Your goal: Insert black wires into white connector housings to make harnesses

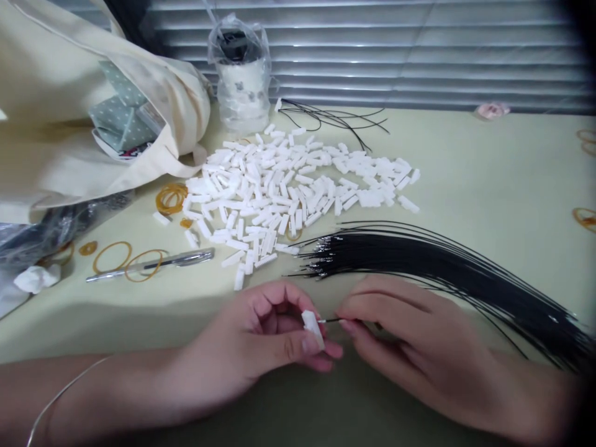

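Observation:
My left hand [267, 338] pinches a small white plastic connector [312, 326] between thumb and fingers near the table's front edge. My right hand [410, 341] pinches a thin black wire [331, 320] whose metal tip touches the connector's end. Just beyond my hands a thick bundle of black wires [442, 261] with metal tips fans out to the right. A heap of several white connectors [288, 186] lies farther back in the middle of the pale green table [488, 180].
A cream cloth bag [69, 112] lies at the back left. A plastic-wrapped cup [242, 74] stands behind the heap. Rubber bands [170, 197] and a silver pen [153, 264] lie at the left. A few loose black wires [335, 118] lie near the blinds.

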The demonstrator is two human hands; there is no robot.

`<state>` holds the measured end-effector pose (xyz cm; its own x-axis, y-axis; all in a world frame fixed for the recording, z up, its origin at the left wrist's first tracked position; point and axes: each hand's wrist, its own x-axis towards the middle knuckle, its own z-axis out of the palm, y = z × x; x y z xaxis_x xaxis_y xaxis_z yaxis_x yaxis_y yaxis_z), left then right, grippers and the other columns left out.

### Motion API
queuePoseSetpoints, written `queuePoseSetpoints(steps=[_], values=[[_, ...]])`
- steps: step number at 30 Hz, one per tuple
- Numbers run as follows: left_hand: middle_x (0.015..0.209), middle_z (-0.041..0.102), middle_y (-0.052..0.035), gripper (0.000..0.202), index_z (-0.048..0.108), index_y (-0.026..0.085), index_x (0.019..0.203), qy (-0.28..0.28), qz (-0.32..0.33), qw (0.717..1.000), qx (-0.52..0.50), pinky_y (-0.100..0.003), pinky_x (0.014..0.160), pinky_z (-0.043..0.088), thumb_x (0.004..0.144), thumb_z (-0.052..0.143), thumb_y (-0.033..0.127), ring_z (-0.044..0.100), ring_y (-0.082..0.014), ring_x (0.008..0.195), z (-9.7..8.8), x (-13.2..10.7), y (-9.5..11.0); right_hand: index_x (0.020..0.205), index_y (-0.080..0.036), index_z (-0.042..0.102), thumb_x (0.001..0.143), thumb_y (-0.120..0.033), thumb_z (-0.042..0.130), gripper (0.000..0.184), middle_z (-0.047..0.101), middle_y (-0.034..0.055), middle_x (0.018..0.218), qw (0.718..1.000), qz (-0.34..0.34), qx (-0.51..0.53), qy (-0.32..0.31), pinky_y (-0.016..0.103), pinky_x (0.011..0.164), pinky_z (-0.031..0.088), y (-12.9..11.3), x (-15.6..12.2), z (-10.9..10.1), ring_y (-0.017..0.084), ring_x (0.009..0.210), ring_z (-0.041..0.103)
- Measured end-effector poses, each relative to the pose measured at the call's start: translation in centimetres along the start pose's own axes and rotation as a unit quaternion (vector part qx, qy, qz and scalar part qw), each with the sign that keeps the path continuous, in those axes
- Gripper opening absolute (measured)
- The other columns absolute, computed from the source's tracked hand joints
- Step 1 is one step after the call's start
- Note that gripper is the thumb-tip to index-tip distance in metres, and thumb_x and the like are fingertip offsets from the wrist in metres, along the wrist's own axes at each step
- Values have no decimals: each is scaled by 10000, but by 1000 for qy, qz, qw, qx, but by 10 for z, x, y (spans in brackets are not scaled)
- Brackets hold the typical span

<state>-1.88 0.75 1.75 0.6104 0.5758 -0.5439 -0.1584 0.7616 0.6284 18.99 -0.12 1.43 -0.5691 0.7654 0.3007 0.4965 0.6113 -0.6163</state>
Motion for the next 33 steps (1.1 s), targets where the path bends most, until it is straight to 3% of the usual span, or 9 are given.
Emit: queuePoseSetpoints(steps=[4, 14, 18, 23, 29, 33], values=[[718, 728, -29, 185, 514, 138, 788, -4, -8, 1000, 28, -203, 656, 508, 757, 697, 134, 668, -92, 651, 0, -1, 3, 828, -164, 597, 861, -128, 505, 105, 560, 5, 727, 1000, -6, -23, 19, 220, 594, 409, -6, 0, -1, 89, 660, 485], [685, 706, -17, 206, 508, 142, 760, 1, -29, 998, 55, -223, 626, 513, 728, 711, 149, 651, -102, 632, 2, -3, 3, 793, -167, 611, 861, -148, 515, 119, 571, 0, 705, 998, -11, -53, 45, 223, 607, 424, -11, 1, 0, 88, 661, 488], [662, 700, -10, 223, 522, 145, 758, 13, -42, 997, 65, -199, 603, 495, 707, 736, 184, 643, -93, 610, 4, -4, 3, 723, -167, 616, 908, -159, 452, 247, 560, -3, 635, 996, -34, -84, 20, 243, 562, 416, -14, 4, 0, 91, 591, 477], [631, 670, 10, 216, 528, 146, 728, 9, -51, 997, 59, -202, 604, 486, 699, 736, 195, 640, -101, 620, 4, -4, 1, 620, -190, 572, 970, -166, 298, 445, 524, -13, 588, 997, -48, -42, -33, 257, 641, 455, -16, 6, 3, 91, 560, 460], [625, 669, 3, 252, 531, 144, 704, 12, -64, 995, 73, -184, 589, 463, 678, 757, 253, 625, -94, 614, 7, -5, 1, 579, -201, 527, 949, -158, 322, 425, 501, 7, 612, 999, -20, -44, -18, 262, 610, 445, -19, 0, 15, 116, 616, 455], [621, 675, -2, 281, 527, 141, 692, 17, -71, 994, 81, -178, 584, 460, 657, 773, 272, 621, -89, 603, 7, -3, 2, 602, -194, 527, 928, -155, 392, 356, 535, 1, 645, 998, -36, -34, -45, 259, 633, 437, -17, 5, 6, 113, 632, 484]])
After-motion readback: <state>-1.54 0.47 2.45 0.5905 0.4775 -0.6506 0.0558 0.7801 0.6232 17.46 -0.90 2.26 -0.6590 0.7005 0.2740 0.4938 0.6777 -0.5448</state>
